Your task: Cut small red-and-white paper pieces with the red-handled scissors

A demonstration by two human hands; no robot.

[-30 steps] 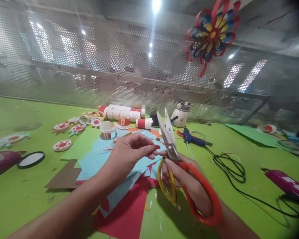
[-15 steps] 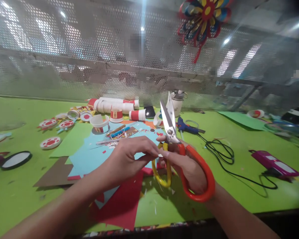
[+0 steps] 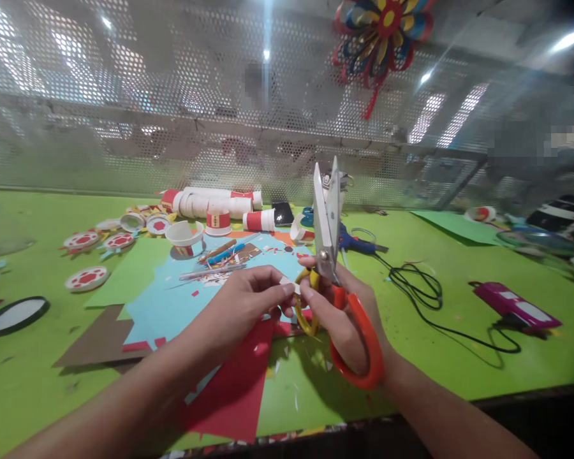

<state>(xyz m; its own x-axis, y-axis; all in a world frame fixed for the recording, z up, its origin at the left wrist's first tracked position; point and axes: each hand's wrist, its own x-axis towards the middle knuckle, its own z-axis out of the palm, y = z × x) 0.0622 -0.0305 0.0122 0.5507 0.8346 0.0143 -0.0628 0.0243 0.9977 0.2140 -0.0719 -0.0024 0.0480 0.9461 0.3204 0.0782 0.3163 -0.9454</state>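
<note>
White paper scrap (image 3: 289,284) is pinched between the left hand (image 3: 253,293)'s fingertips; the right hand (image 3: 342,312), perhaps touching it too, wraps upright scissors (image 3: 325,258), blades parted. Green table (image 3: 459,366) spreads rightward, its edge nearby; perforated screen (image 3: 172,76) behind.

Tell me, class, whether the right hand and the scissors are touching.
Touching. The head view shows it: the right hand grips the scissors, with the orange handle looped around its thumb.
</note>
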